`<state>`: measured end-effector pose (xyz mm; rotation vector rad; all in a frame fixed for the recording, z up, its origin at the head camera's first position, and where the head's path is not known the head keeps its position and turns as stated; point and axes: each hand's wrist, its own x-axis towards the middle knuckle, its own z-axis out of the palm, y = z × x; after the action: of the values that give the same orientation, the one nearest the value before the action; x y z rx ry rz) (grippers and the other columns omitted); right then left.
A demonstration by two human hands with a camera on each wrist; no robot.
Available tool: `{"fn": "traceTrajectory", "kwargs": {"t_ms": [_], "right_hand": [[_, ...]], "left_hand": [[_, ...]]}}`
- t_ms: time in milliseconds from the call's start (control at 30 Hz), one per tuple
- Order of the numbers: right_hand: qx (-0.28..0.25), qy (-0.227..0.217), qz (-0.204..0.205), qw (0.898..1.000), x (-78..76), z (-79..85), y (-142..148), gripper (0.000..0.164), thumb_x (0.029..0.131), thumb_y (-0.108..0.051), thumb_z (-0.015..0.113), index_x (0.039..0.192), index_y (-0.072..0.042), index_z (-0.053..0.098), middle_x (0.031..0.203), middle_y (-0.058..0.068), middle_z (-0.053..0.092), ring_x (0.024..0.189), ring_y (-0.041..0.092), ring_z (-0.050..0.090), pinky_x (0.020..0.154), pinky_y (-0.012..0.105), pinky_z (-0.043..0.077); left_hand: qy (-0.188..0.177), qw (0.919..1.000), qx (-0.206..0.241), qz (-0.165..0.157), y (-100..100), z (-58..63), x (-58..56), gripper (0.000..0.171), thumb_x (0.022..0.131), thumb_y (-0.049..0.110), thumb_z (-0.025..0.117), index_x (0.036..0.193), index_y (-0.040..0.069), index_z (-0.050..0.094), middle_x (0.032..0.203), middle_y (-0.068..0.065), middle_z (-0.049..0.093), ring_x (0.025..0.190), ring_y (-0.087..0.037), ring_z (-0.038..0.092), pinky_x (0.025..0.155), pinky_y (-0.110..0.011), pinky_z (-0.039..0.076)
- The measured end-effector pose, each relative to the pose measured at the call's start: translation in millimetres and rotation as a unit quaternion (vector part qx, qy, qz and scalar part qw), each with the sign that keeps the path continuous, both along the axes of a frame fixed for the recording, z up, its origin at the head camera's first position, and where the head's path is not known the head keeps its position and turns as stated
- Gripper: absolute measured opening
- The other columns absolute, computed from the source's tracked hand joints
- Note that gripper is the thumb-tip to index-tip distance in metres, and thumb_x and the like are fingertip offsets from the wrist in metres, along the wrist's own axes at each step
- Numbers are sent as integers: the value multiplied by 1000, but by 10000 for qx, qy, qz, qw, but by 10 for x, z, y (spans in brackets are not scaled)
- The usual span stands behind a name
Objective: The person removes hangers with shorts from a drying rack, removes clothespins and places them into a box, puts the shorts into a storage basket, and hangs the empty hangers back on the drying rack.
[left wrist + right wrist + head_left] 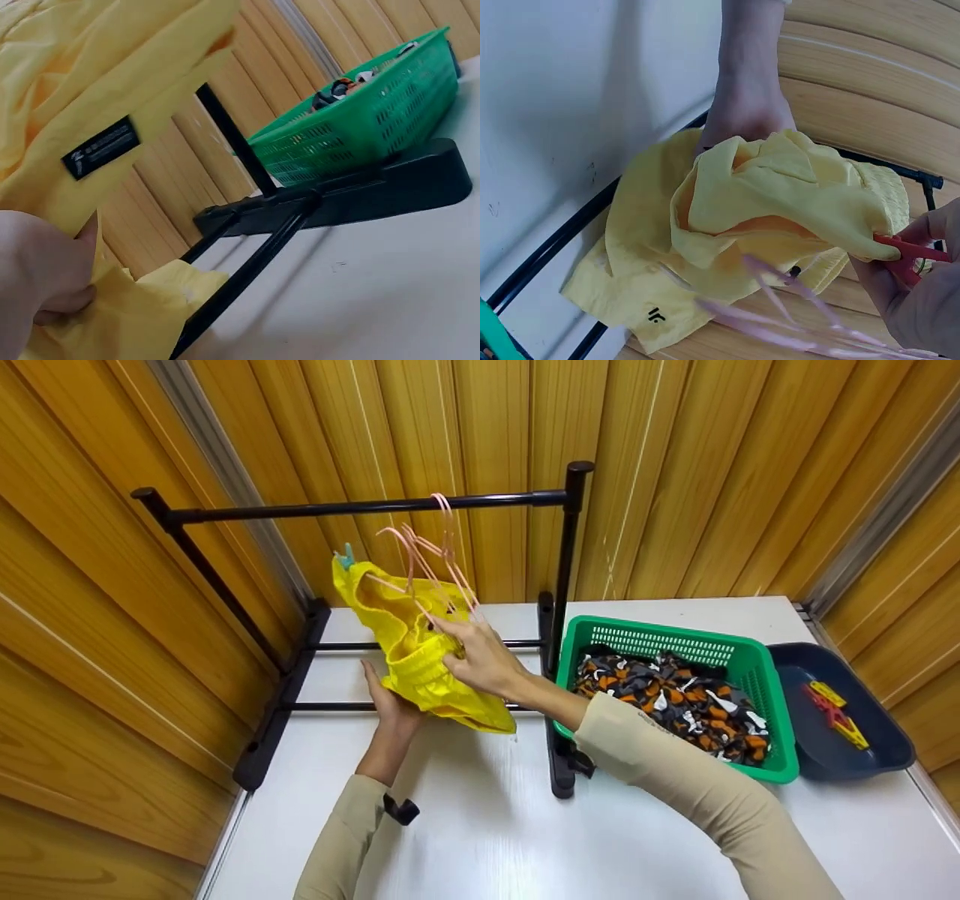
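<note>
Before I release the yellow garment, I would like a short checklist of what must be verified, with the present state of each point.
1. Teal clip on one corner of the yellow garment: ok, it is there.
2. Red clip at the cloth: ok, the right hand pinches it there.
3. Red clip biting firmly, with the hanger included: cannot tell.
4. Left hand supporting the garment: ok, it holds the cloth from below.
5. Hook of the garment's pink hanger on the rail: not ok, it is free, below the rail.
6. Spare clips available: ok, in the dark blue basin.
</note>
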<state>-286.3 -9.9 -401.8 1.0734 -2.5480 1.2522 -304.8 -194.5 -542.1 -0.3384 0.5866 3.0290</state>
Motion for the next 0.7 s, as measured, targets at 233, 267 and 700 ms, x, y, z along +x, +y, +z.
{"fn": "traceTrajectory", "kwargs": {"t_ms": [233, 267, 700], "right_hand": [[67, -377, 241, 9990, 121, 9, 120, 60, 89, 2, 55, 149, -4, 49, 129, 26, 67, 56, 10, 31, 56, 20, 35], [76, -450, 245, 9987, 131, 15, 138, 60, 90, 2, 54, 149, -4, 48, 116, 25, 71, 54, 9, 31, 54, 20, 34], [79, -1156, 125, 9932, 229, 44, 245, 57, 92, -3, 55, 148, -14, 53, 150, 21, 54, 69, 13, 46, 58, 20, 40]], "left_hand": [[31, 9989, 454, 118, -108, 44, 26, 97, 83, 93, 32, 156, 29, 37, 159, 4, 40, 148, -18, 35, 125, -42, 26], [33, 9984, 533, 204, -122, 54, 30, 96, 84, 92, 32, 156, 30, 37, 159, 4, 40, 149, -18, 35, 125, -42, 26], [779, 9954, 230, 505, -183, 233, 55, 92, 87, 91, 23, 157, 33, 34, 154, 4, 45, 142, -13, 41, 120, -33, 32]]}}
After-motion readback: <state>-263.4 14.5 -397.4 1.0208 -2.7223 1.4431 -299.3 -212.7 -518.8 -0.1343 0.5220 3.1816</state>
